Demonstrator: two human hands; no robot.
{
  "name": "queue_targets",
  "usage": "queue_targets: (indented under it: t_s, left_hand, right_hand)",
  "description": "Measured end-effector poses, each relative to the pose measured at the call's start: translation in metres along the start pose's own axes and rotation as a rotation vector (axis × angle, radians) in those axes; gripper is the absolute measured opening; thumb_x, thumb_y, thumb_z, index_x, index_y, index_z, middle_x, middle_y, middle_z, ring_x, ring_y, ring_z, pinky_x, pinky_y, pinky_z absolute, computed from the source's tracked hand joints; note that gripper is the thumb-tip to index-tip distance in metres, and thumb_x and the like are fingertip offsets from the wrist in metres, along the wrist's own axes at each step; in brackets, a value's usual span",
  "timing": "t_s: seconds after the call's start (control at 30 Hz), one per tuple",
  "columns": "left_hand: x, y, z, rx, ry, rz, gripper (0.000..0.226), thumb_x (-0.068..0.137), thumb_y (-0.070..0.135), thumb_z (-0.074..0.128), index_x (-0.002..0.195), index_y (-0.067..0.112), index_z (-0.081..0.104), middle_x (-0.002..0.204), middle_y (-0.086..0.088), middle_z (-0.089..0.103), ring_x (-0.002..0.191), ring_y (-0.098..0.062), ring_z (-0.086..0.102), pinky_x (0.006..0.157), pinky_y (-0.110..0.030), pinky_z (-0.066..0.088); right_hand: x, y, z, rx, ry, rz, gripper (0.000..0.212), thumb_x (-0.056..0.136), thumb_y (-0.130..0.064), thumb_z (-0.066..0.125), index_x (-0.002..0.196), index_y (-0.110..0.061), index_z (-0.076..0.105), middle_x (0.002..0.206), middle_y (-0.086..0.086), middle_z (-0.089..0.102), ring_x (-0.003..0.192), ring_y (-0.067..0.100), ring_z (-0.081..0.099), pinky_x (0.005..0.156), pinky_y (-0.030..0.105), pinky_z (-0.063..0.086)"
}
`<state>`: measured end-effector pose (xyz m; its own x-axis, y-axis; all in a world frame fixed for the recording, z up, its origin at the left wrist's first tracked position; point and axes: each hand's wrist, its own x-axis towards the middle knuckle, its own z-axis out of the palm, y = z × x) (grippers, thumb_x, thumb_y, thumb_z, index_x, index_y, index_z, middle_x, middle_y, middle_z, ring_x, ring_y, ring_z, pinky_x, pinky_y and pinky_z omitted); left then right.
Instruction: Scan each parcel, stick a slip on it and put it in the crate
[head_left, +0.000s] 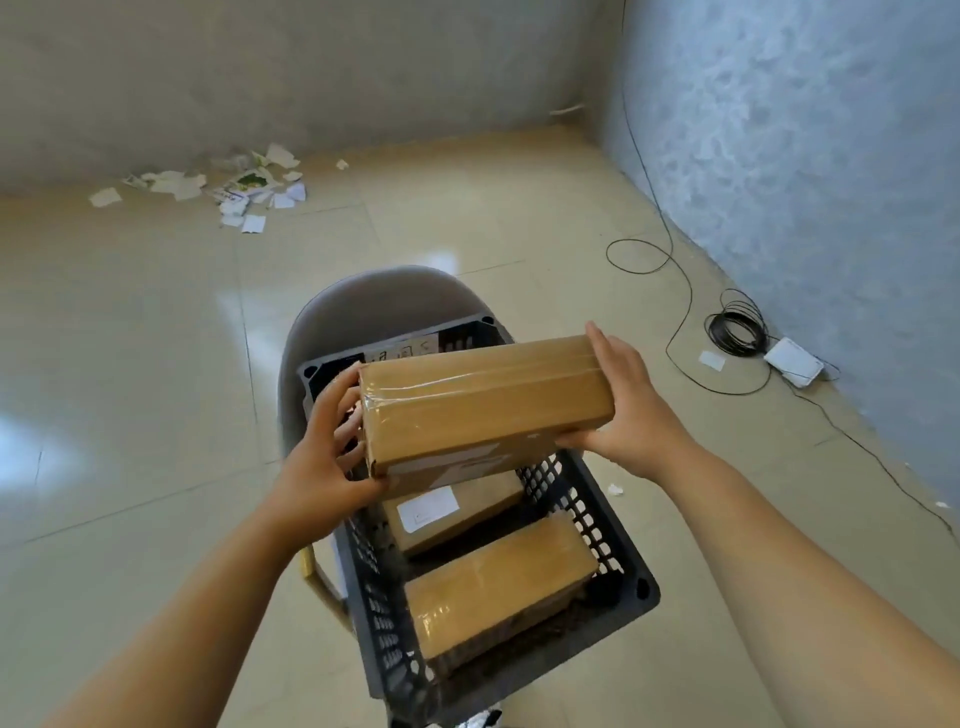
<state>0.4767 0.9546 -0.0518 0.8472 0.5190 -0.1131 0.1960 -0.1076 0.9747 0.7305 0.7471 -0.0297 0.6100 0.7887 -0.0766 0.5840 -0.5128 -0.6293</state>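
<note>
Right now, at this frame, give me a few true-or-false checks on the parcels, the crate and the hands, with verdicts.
1. The left hand and the right hand hold the held parcel above the crate. True.
2. The crate stands on the floor. False: it sits on a chair.
3. Two parcels lie in the crate. True: the farther parcel and the nearer parcel.
4. Both of those show a white slip on top. False: only the farther parcel shows a slip.
5. The paper scraps lie beside the coiled cable. False: the scraps are by the far wall at left, the cable by the right wall.
</note>
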Motion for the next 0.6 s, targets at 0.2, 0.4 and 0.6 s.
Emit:
queue_targets:
  t_s: [0.2,0.4,0.6]
  left_hand:
    - [-0.002,-0.054,0.029,-0.011,0.004,-0.147,0.11,0.063,0.002,0.081,0.135,0.055,0.016,0.14,0.017,0.039,0.13,-0.013,0.042,0.089,-0.037,0.054]
    - [-0.018,-0.079,0.05,0.047,0.019,-0.358,0.094,0.062,0.019,0.085,0.116,0.068,0.025,0.115,0.032,0.042,0.107,-0.005,0.052,0.065,-0.015,0.054]
    - [-0.035,-0.087,0.057,0.172,0.1,-0.508,0.088,0.07,0.053,0.069,0.143,0.033,0.026,0.128,0.015,0.041,0.106,-0.009,0.05,0.077,-0.022,0.05]
  right_hand:
    - [0.018,0.035,0.022,-0.122,-0.197,0.015,0.106,0.056,-0.041,0.085,0.139,-0.044,0.02,0.133,-0.019,0.021,0.109,0.015,0.043,0.079,0.03,0.041]
    - [0.014,0.052,0.043,-0.311,-0.39,-0.081,0.099,0.051,-0.043,0.083,0.129,-0.034,0.025,0.133,-0.012,0.025,0.092,0.013,0.046,0.059,0.021,0.037]
    - [0.01,0.061,0.075,-0.395,-0.496,-0.096,0.107,0.055,-0.04,0.084,0.139,-0.03,0.019,0.142,-0.013,0.023,0.1,0.013,0.05,0.066,0.025,0.045]
